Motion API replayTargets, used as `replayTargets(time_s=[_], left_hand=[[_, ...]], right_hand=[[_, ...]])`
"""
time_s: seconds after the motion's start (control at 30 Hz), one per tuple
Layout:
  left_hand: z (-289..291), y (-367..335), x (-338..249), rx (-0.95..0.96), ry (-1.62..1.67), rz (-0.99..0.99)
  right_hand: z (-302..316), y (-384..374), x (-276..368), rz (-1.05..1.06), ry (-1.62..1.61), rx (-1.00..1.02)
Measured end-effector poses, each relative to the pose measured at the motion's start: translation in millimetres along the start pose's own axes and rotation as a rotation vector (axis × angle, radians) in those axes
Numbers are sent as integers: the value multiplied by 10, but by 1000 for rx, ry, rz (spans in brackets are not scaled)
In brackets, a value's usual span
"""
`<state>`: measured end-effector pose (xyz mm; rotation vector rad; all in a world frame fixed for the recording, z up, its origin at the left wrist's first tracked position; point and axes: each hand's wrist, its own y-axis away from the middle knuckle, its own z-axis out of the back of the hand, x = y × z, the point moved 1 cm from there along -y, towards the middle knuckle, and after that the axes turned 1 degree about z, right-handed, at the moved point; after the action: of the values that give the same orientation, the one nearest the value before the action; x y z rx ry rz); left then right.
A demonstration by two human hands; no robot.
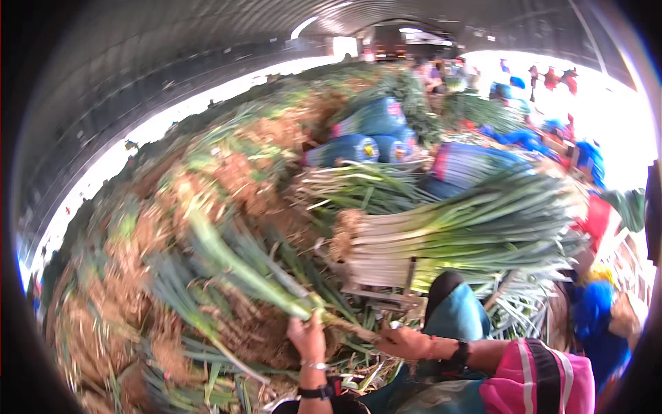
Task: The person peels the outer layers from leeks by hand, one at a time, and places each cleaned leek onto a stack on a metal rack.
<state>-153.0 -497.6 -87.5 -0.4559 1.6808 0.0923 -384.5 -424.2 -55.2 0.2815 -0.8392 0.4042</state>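
My left hand is closed around a long green onion, whose leaves slant up and to the left, blurred by motion. To the right, my right hand is closed at the other end of the same green onion, where a brownish strip runs between my hands. Its root end is hard to make out. Beyond my right hand, a thick stack of cleaned green onions lies on a metal frame, white ends to the left. Loose untrimmed onions lie left of my hands.
A long bank of soil-covered onions runs along the left. Blue-wrapped bundles are piled behind the stack, with another wrapped bundle to their right. My bent knee rises beside the frame. Several people are blurred in the distance.
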Motion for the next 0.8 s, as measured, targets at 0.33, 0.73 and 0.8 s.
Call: replayTargets(time_s=[0.33,0.73,0.8], left_hand=[[-313,388,-851,504,390,153],[299,-114,-1069,182,1034,495],[505,-28,-1186,113,547,409]], right_hand=[[-12,-451,-60,6,-293,-15],[308,-536,90,41,-296,-349],[236,-432,34,105,-215,-273]])
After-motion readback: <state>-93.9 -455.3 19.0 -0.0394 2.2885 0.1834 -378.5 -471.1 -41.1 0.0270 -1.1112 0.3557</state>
